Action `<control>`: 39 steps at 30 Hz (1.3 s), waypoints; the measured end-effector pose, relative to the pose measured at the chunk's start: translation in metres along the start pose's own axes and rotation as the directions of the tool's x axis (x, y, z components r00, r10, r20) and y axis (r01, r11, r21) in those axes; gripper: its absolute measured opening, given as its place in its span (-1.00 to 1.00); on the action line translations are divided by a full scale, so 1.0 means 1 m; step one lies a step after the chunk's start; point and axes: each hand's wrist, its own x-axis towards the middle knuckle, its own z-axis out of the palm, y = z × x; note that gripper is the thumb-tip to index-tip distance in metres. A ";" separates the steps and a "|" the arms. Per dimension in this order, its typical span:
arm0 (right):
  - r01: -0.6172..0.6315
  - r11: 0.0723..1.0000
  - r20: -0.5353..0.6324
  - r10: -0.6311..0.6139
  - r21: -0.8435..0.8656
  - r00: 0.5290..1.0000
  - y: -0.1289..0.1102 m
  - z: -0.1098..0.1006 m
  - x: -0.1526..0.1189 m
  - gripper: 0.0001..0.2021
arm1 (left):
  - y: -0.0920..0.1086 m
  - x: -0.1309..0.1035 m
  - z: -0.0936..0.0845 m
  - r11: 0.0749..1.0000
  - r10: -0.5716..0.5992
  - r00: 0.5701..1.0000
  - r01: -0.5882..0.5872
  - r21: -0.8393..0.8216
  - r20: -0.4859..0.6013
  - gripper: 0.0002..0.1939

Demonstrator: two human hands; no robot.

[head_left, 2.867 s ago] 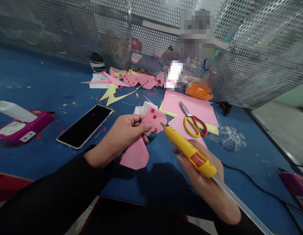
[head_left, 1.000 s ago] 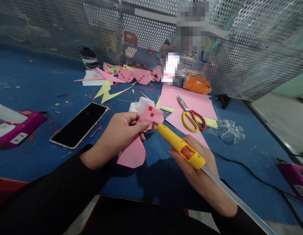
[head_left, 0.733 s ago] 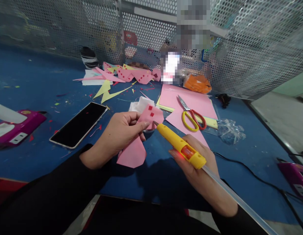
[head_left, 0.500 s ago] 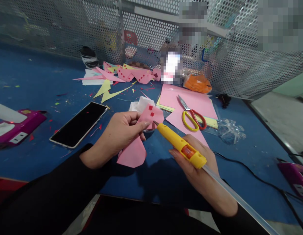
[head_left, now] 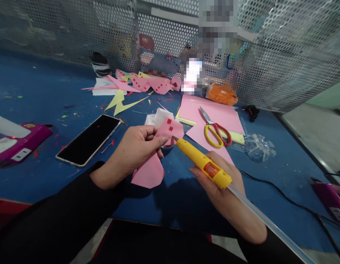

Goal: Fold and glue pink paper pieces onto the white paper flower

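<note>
A pink paper piece with two small red squares near its upper end is pinched between the thumb and fingers of my left hand. My right hand is wrapped round a yellow glue gun, a clear glue stick trailing from its back end. The gun's metal tip points at the paper's upper part, just below the red squares; whether it touches cannot be made out. Crumpled white tissue lies behind the paper, partly hidden by it.
Red-and-yellow scissors rest on stacked pink and yellow sheets. A phone lies left, beside a magenta power strip. Paper cutouts sit behind. A black cable crosses the right side. Crumpled clear plastic lies right.
</note>
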 end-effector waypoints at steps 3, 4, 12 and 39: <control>0.001 1.000 -0.001 -0.001 0.012 1.000 -0.001 0.000 0.000 -0.72 | 0.000 0.000 0.000 1.000 -0.005 1.000 0.005 0.000 0.001 -0.72; 0.003 1.000 -0.005 -0.003 0.010 1.000 -0.001 0.000 0.000 -0.71 | 0.000 0.000 0.000 1.000 -0.005 1.000 0.005 0.000 0.001 -0.73; 0.018 1.000 -0.015 -0.018 0.025 1.000 -0.001 0.001 0.000 -0.70 | -0.003 0.001 0.000 1.000 0.015 1.000 -0.015 -0.001 0.009 -0.70; -0.034 0.999 0.004 0.034 0.022 0.999 0.004 0.004 -0.001 -0.69 | -0.003 0.002 0.001 0.999 0.029 0.999 -0.028 0.021 -0.029 -0.82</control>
